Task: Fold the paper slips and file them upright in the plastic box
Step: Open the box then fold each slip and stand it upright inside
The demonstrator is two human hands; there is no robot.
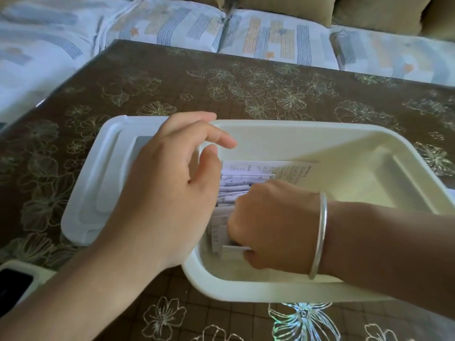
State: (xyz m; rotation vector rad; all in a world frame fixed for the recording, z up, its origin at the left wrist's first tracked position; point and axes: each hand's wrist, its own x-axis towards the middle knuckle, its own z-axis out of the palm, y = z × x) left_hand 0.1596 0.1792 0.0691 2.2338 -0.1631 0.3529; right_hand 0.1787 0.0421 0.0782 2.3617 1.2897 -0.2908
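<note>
Where the plastic box [344, 143] sits mid-frame on the desk [221, 82], paper slips [236, 178] stand filed at its left end, left hand [172, 188] spread loosely over the rim, right hand [270, 217] inside curled on a folded slip [235, 247], lid [98, 180] lying left.

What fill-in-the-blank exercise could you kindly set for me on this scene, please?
1. The silver bangle sits on the ____ wrist.
2. The lid lies on the table to the ____ of the plastic box.
3. The right hand reaches among the paper slips, which stand inside the ____.
4. The table's brown cover is patterned with ____.

Missing words: right; left; box; flowers.
</note>
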